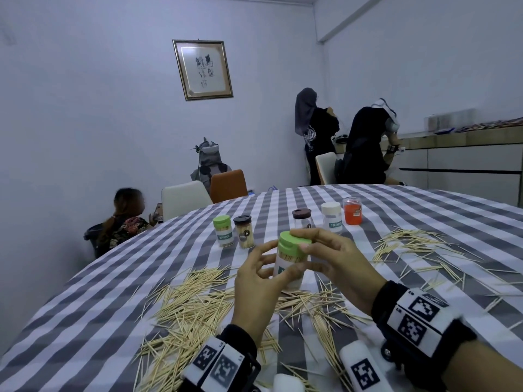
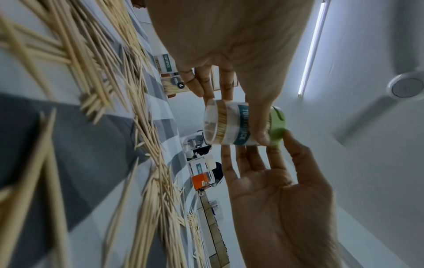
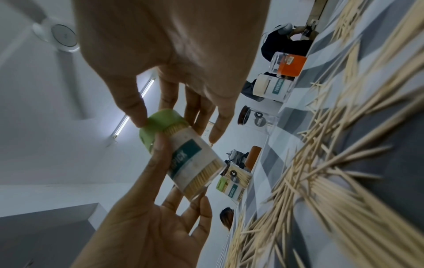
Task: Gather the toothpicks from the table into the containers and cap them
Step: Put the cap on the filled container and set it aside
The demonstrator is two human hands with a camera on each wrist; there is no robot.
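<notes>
Loose toothpicks (image 1: 186,304) are lying scattered nearest on the checked worktop (image 1: 85,321). Above them, the left hand (image 1: 256,281) is gripping a full toothpick container (image 1: 290,263) with curled fingers (image 2: 261,125), lifted clear of the cloth. The right hand (image 1: 336,264) is pinching its green cap (image 1: 294,243). Farther back, five more containers (image 1: 283,222) are standing in a row.

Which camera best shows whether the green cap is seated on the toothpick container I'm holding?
The right wrist view: the green plastic cap meets the clear toothpick-filled container unobstructed. The head view shows its top, the joint hidden by fingers. The left wrist view shows it behind the thumb.
</notes>
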